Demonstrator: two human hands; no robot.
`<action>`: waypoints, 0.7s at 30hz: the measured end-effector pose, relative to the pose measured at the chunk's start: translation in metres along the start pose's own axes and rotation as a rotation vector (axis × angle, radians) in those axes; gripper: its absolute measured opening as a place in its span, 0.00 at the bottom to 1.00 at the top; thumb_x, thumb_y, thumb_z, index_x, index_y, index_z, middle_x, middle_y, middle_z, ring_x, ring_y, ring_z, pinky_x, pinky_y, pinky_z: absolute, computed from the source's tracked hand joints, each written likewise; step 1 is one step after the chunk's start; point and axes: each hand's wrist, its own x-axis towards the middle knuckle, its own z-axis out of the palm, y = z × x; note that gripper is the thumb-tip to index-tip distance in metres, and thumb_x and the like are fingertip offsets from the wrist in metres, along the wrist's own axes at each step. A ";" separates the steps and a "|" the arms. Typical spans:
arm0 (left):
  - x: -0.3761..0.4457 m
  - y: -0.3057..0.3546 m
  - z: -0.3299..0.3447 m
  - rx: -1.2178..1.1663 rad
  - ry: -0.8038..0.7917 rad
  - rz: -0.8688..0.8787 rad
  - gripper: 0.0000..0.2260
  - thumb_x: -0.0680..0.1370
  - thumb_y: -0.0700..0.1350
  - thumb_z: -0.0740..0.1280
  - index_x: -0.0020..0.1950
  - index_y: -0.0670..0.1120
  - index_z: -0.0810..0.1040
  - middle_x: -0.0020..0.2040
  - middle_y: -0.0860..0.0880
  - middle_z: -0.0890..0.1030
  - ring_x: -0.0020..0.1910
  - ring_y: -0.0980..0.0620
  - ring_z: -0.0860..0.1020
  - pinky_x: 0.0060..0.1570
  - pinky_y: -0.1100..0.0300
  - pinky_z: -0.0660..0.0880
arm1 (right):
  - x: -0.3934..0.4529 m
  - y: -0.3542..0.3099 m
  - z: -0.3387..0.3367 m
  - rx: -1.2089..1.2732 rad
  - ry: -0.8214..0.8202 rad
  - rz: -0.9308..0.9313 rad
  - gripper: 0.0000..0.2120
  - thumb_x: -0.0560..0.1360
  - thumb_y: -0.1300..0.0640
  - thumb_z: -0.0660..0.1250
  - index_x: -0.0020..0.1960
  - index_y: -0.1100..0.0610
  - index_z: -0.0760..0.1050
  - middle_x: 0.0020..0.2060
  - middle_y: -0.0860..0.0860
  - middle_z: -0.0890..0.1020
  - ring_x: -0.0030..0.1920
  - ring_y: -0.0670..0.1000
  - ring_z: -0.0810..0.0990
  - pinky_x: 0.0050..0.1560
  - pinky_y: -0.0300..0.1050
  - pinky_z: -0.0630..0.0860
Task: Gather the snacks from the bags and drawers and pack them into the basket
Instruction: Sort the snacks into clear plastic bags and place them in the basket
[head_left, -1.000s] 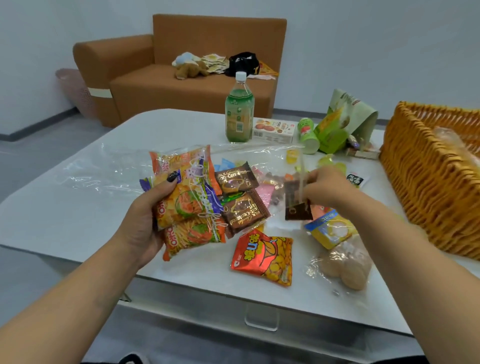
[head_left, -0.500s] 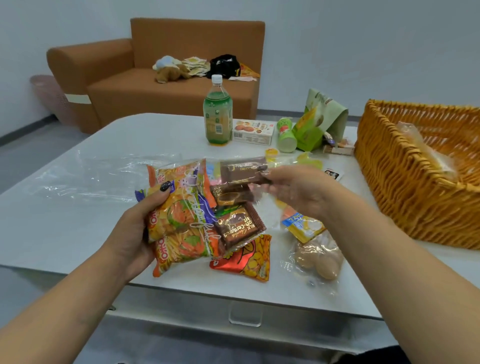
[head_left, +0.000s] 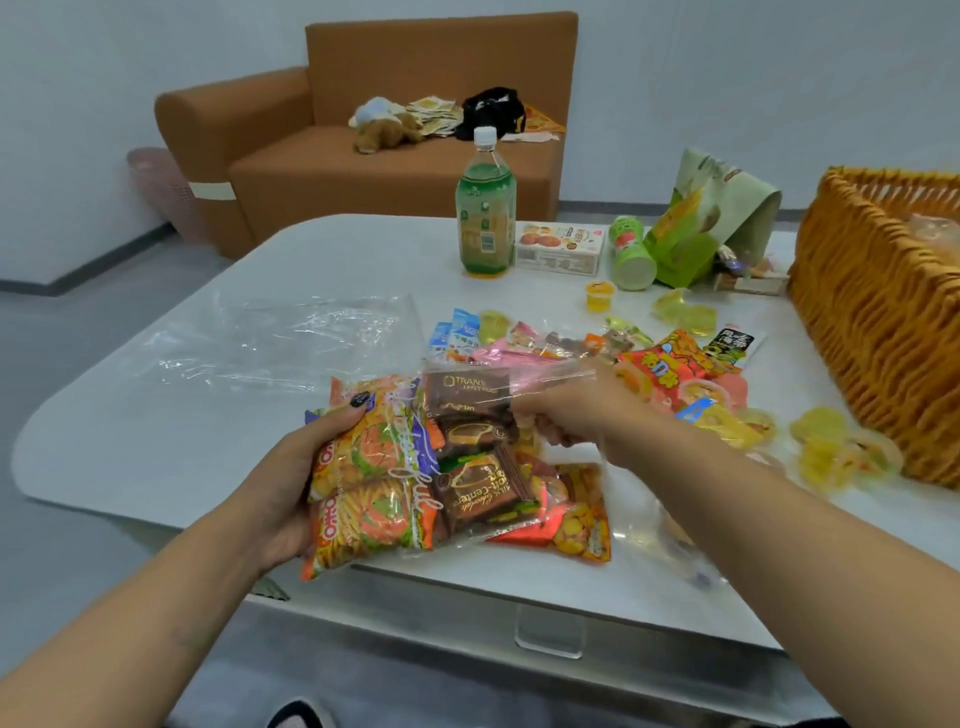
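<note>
Left hand (head_left: 306, 478) clamped round orange noodle packs (head_left: 363, 483) over table (head_left: 156, 441) edge. Brown chocolate packs (head_left: 478, 467) just beside, inside clear bag (head_left: 545, 384). Right hand (head_left: 566, 415) pinching that bag's edge. Loose snacks (head_left: 670, 374) beyond. Basket (head_left: 878, 332) far right.

The basket (head_left: 878, 332) runs off the right edge. The right hand's (head_left: 566, 415) fingertips hide behind a brown wrapper (head_left: 467, 395); its grip is unclear.
</note>
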 end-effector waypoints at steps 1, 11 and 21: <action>0.001 0.000 -0.005 0.009 0.009 -0.011 0.16 0.71 0.51 0.68 0.52 0.42 0.85 0.54 0.38 0.83 0.48 0.40 0.84 0.53 0.43 0.79 | 0.004 -0.002 -0.002 -0.007 -0.025 -0.025 0.09 0.74 0.61 0.71 0.36 0.60 0.78 0.24 0.53 0.77 0.22 0.49 0.72 0.22 0.36 0.65; 0.009 -0.003 -0.020 0.069 -0.024 -0.074 0.17 0.70 0.53 0.69 0.52 0.43 0.86 0.56 0.39 0.83 0.55 0.39 0.82 0.58 0.43 0.77 | 0.053 0.012 -0.046 -0.096 0.268 -0.101 0.07 0.71 0.64 0.69 0.47 0.59 0.83 0.42 0.57 0.84 0.43 0.55 0.84 0.39 0.47 0.76; -0.002 0.000 -0.021 0.168 0.023 0.026 0.53 0.47 0.64 0.81 0.66 0.40 0.76 0.63 0.36 0.78 0.64 0.35 0.76 0.67 0.38 0.69 | 0.095 0.023 -0.029 -0.854 0.148 -0.029 0.31 0.74 0.54 0.71 0.74 0.47 0.62 0.66 0.64 0.65 0.67 0.65 0.65 0.62 0.54 0.71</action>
